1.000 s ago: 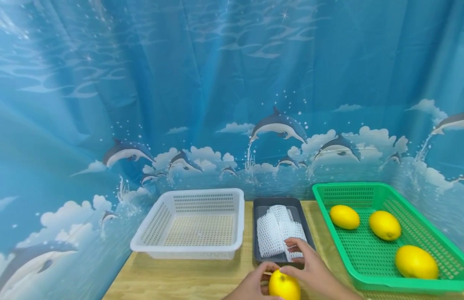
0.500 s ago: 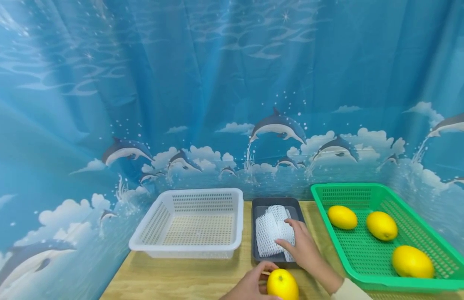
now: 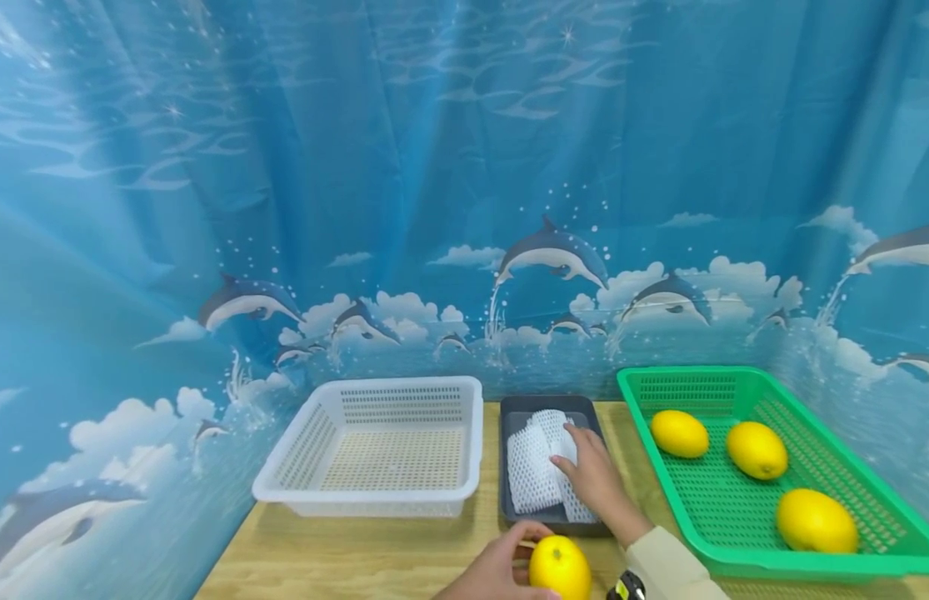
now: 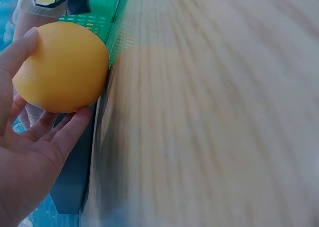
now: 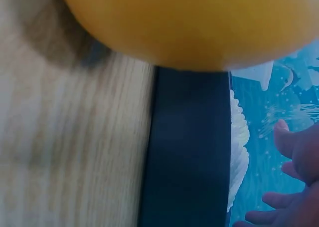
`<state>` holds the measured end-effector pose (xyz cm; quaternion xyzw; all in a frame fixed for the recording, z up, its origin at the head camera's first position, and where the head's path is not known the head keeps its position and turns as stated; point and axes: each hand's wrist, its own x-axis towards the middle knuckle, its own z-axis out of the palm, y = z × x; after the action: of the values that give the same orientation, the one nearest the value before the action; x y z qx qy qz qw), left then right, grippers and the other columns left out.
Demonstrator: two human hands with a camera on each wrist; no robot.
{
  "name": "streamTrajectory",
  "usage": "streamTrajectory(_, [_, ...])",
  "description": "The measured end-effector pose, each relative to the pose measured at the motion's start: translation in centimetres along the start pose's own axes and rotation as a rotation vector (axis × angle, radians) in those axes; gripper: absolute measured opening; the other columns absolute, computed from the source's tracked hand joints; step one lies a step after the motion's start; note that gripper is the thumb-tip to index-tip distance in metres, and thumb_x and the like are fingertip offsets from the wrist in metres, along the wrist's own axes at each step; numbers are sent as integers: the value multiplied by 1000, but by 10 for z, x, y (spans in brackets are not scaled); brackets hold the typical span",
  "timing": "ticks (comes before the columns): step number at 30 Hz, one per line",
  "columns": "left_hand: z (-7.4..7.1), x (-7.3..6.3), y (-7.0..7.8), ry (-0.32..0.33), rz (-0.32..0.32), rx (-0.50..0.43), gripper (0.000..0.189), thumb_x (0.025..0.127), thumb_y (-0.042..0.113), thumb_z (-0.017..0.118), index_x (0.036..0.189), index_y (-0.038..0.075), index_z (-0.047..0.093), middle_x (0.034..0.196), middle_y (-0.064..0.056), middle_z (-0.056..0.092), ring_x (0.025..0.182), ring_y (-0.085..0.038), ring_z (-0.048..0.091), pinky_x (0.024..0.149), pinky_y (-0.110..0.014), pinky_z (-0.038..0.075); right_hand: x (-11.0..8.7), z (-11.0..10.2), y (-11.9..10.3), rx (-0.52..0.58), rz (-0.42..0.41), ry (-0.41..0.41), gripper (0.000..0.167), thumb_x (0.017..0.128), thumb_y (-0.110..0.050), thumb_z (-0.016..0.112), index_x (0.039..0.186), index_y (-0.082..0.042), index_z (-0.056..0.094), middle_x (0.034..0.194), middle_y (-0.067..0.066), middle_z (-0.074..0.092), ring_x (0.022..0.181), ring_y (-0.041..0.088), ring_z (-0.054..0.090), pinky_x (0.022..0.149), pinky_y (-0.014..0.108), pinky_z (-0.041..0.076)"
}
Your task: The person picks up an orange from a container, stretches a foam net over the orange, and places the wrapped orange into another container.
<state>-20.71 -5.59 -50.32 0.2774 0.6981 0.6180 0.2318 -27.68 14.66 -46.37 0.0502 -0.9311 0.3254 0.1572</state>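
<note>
My left hand (image 3: 496, 568) holds a yellow oval fruit (image 3: 560, 568), like a small melon, above the wooden table's near part. In the left wrist view, the thumb lies on one side of the fruit (image 4: 65, 70) and the fingers bend under it. My right hand (image 3: 597, 477) hovers at the white foam net sleeves (image 3: 531, 471) heaped in a dark grey tray (image 3: 515, 410). Its thumb and fingers are spread; the right wrist view shows that hand (image 5: 299, 177) apart from the foam (image 5: 239, 147). Its far fingertips are partly hidden in the head view.
A white perforated basket (image 3: 370, 497) stands left of the tray. To the right, a green basket (image 3: 696, 500) contains three yellow fruits (image 3: 816, 522). Behind the wooden table (image 3: 344, 550) hangs a blue dolphin-print curtain (image 3: 404, 167).
My right hand has left the yellow fruit and moved forward over the foam net sleeves in the tray. My left hand keeps holding the fruit in nearly the same place.
</note>
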Motion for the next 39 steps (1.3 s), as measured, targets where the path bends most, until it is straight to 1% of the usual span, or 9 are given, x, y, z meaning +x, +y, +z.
streamTrajectory(7, [0,0,2,7,-11,1,52,83,18,78,127,17,51,120,3,55,106,-10,58,89,-25,53,9,7,2,-147,49,-25,54,90,-14,69,138,1,49,137,32,45,127,51,41,104,62,36])
streamTrajectory(10, [0,-1,4,15,-19,5,51,83,16,78,127,16,51,120,2,55,104,-10,58,88,-25,53,12,10,4,-208,90,-68,52,93,-16,66,139,-3,48,140,31,43,130,54,35,105,65,32])
streamTrajectory(14, [0,-2,5,10,-6,4,51,84,15,77,128,15,51,120,2,55,104,-10,58,88,-24,53,13,13,9,-245,120,-117,48,96,-17,61,140,-3,48,143,31,41,133,55,29,106,67,28])
streamTrajectory(18, [1,-1,3,-2,20,1,52,84,15,77,128,15,51,121,3,55,106,-9,58,89,-23,52,13,14,15,-265,111,-122,44,97,-17,57,138,-2,50,141,31,43,133,56,29,107,67,26])
streamTrajectory(23, [1,-1,3,2,28,-2,52,83,12,77,128,15,51,120,2,54,105,-9,59,89,-23,52,12,13,17,-262,79,-108,37,96,-16,60,129,0,56,135,32,49,131,56,32,107,66,26])
streamTrajectory(31, [1,-1,2,-3,24,-4,52,84,14,77,128,14,50,120,2,55,104,-9,59,89,-23,52,14,13,16,-264,52,-66,21,91,-16,68,105,-3,58,118,23,61,130,51,36,109,62,28])
streamTrajectory(33, [1,-1,2,-1,24,-1,53,83,14,78,128,15,50,120,2,54,104,-9,59,89,-23,52,14,12,16,-281,25,-39,19,89,-15,71,99,-5,59,108,20,64,124,48,45,105,59,34])
streamTrajectory(36, [1,0,1,6,17,3,52,83,15,78,128,16,51,120,2,54,103,-9,59,89,-23,52,15,12,17,-302,-29,17,19,84,-13,75,91,-6,59,89,13,66,98,38,61,88,52,47])
streamTrajectory(39, [1,-1,2,14,12,8,52,83,15,78,128,16,51,120,2,54,103,-10,59,89,-23,52,16,10,17,-313,-74,68,20,79,-10,79,85,-7,61,76,8,64,71,27,60,68,44,50])
